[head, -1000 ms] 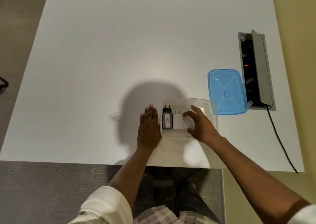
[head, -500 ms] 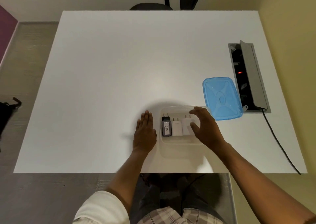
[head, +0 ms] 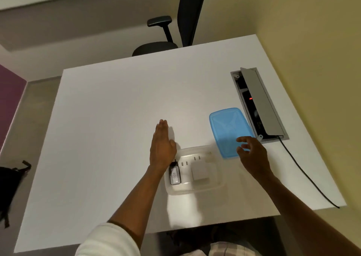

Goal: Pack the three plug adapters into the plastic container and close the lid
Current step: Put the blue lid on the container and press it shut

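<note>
A clear plastic container (head: 218,179) sits on the white table near its front edge. Inside it lie a black adapter with a white label (head: 174,174) at the left and white adapters (head: 199,171) beside it, their pins pointing away from me. The blue lid (head: 228,127) lies flat on the table to the right of the container. My left hand (head: 162,146) rests flat and empty against the container's left side. My right hand (head: 252,152) hovers with fingers spread over the lid's near corner, holding nothing.
A grey cable box with an open flap (head: 259,103) is set into the table beside the lid, and a black cord (head: 306,173) runs from it over the right edge. A black office chair (head: 175,31) stands behind the table. A black bag (head: 11,183) lies on the floor at the left.
My right hand has left the container and moved right, over the blue lid. The camera has tilted up, so the chair and far wall now show.
</note>
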{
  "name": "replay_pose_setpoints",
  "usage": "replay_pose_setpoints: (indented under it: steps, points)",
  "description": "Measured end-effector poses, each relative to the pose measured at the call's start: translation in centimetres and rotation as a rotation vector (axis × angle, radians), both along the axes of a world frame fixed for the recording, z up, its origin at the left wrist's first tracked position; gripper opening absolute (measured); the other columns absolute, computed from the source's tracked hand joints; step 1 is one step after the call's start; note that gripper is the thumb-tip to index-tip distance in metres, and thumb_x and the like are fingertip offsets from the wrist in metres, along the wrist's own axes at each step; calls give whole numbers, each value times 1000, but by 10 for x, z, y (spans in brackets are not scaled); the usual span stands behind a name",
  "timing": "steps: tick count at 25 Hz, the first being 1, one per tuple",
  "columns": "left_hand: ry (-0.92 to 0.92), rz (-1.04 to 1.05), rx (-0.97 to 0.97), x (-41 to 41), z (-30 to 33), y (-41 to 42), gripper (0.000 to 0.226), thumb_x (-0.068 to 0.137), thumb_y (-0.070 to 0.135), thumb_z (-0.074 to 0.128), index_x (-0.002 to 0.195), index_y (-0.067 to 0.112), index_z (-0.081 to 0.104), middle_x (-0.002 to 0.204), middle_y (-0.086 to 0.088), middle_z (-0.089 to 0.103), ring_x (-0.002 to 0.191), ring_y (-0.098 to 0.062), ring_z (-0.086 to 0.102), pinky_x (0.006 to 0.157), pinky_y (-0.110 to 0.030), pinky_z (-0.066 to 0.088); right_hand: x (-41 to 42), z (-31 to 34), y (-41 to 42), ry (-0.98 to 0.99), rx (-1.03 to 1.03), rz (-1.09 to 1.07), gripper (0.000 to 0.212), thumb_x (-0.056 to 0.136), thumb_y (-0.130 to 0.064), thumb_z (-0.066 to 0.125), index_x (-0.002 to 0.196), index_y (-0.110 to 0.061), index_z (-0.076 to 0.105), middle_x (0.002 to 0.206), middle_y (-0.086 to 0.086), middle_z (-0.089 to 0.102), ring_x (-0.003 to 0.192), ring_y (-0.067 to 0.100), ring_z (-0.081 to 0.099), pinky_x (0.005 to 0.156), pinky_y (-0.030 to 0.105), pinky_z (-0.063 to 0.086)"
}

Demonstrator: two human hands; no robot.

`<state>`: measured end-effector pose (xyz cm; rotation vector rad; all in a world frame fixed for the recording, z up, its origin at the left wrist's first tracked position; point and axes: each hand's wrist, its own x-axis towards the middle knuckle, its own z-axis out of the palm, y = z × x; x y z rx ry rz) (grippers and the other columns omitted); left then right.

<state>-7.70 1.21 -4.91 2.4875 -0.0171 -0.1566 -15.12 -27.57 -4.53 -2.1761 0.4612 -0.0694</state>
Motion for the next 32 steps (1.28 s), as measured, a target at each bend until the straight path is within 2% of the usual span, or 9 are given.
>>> replay_pose_setpoints:
  steps: [4, 7, 11, 15, 19, 22, 25, 28, 32]
  points:
    - [106, -5, -82, 32, 5, -45, 58, 97, 15, 46, 152, 11, 28, 160, -5, 30, 149, -19, 27, 122, -32, 22, -3, -19, -39, 180, 193, -187, 25, 86, -9, 63, 109, -15, 66, 107, -6, 66, 94, 17, 62, 85, 33, 49]
    - [225, -4, -135, 55, 9, -80, 44, 97, 18, 49, 140, 10, 49, 142, -8, 56, 127, -23, 55, 105, -23, 36, -6, -36, -63, 289, 475, -301, 23, 88, -11, 63, 110, -10, 64, 98, 6, 68, 81, 23, 66, 81, 43, 56]
    - [362, -44, -113, 78, 0, -120, 39, 96, 20, 51, 133, 9, 57, 137, -7, 61, 123, -22, 58, 105, -28, 38, -4, -44, -87, 409, 706, -389, 20, 90, -8, 61, 109, -6, 60, 95, 19, 67, 80, 26, 64, 76, 39, 57]
    - [436, -101, -33, 98, -9, -147, 48, 97, 25, 52, 141, 7, 48, 146, -11, 52, 135, -25, 48, 110, -30, 33, 5, -52, -101, 475, 784, -403, 17, 90, -6, 58, 105, 2, 59, 90, 18, 63, 81, 28, 62, 73, 36, 56]
    - [465, -123, -2, 112, -15, -165, 60, 97, 31, 52, 148, 4, 34, 151, -17, 42, 139, -32, 41, 112, -36, 31, 13, -58, -109, 531, 861, -434, 12, 96, -13, 54, 104, -5, 59, 99, 18, 67, 86, 30, 65, 73, 38, 57]
    - [487, -60, -81, 119, -20, -173, 46, 97, 29, 52, 131, -2, 48, 131, -21, 56, 117, -33, 54, 96, -36, 40, 19, -65, -113, 562, 875, -437, 16, 98, -17, 52, 108, -7, 60, 101, 18, 68, 86, 30, 67, 73, 40, 58]
    - [549, -25, -136, 124, -26, -174, 34, 96, 33, 52, 107, 0, 56, 100, -14, 59, 93, -30, 53, 83, -36, 40, 25, -68, -115, 573, 872, -435, 16, 98, -16, 52, 108, -7, 60, 99, 18, 68, 85, 30, 67, 75, 42, 58]
    - [568, -57, -141, 126, -30, -173, 43, 93, 40, 52, 112, 3, 61, 106, -20, 65, 100, -39, 59, 89, -43, 46, 28, -68, -114, 578, 868, -430, 16, 98, -15, 51, 108, -5, 59, 98, 19, 66, 84, 30, 67, 78, 43, 59]
    - [518, -74, -147, 125, -22, -171, 37, 96, 35, 53, 119, 8, 64, 117, -12, 68, 108, -31, 61, 97, -42, 46, 30, -62, -112, 568, 889, -443, 16, 98, -12, 51, 109, -4, 58, 97, 21, 65, 85, 31, 68, 77, 41, 59]
